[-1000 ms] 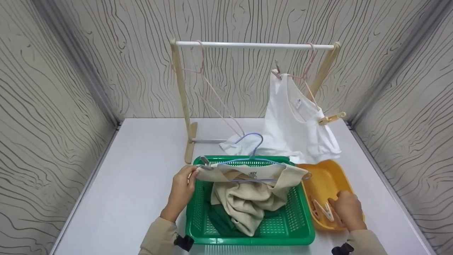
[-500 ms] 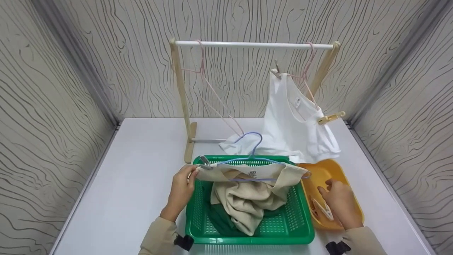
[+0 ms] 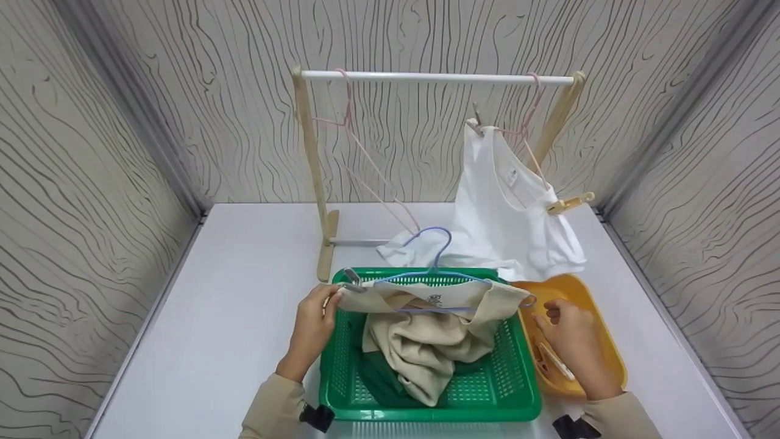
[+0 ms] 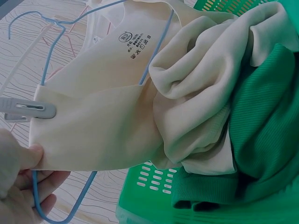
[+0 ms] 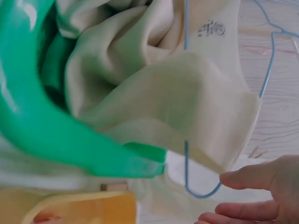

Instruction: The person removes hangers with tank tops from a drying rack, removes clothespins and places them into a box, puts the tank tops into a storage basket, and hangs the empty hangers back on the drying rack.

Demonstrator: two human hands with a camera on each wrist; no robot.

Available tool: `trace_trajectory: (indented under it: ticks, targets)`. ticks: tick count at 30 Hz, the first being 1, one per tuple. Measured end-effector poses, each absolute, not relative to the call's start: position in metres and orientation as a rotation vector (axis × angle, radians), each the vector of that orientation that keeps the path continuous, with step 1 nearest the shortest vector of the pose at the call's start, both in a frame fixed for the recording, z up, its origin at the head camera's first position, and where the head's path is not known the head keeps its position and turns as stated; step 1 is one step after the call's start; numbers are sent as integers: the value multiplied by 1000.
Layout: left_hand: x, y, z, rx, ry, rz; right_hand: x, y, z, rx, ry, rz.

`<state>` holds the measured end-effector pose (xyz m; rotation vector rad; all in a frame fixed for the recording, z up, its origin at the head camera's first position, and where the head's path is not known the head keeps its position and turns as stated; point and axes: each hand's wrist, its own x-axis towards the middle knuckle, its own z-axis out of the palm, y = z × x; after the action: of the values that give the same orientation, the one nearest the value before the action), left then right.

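A beige sleeveless top (image 3: 426,341) is on a blue wire hanger (image 5: 187,163), its shoulders raised above the green basket (image 3: 429,415) and its body bunched inside. My left hand (image 3: 312,323) pinches the top's left shoulder and the hanger's end, with the thumb (image 4: 32,156) in front. Just above that thumb, a grey clothespin (image 4: 35,109) clamps the shoulder. My right hand (image 3: 576,341) is over the yellow tray (image 3: 557,294), close to the hanger's right end. Its thumb (image 5: 247,176) and fingers are apart, with nothing visible between them.
Clothespins (image 3: 557,364) lie in the yellow tray. A rack (image 3: 439,77) stands behind, carrying an empty pink hanger (image 3: 349,103) and a white sleeveless top (image 3: 478,183) clipped on another pink hanger. Dark green cloth (image 4: 266,112) lies in the basket.
My right hand has risen from the clothespins in the yellow tray and moved up and left toward the hanger's right end. My left hand has stayed in place.
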<state>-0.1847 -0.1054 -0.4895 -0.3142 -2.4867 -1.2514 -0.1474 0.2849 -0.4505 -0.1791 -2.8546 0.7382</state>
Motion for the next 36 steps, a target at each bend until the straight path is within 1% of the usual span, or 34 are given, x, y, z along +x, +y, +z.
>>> trace_trajectory:
  ticks: [13,18,24,30,36]
  targets:
    - [-185,-105,-492,-312,-2488,-1245,-143,243,-432,193,-2693,745]
    - [-185,-105,-492,-302,-2492,-1249,-144,230,-434,439,-2624,758]
    - [-184,-105,-492,-310,-2487,-1246,-146,214,-438,760,-2494,654]
    - [-184,-105,-492,-314,-2487,-1244,-150,193,-438,984,-2390,652]
    - [-183,-104,-491,-309,-2497,-1249,-153,172,-436,1121,-2292,654]
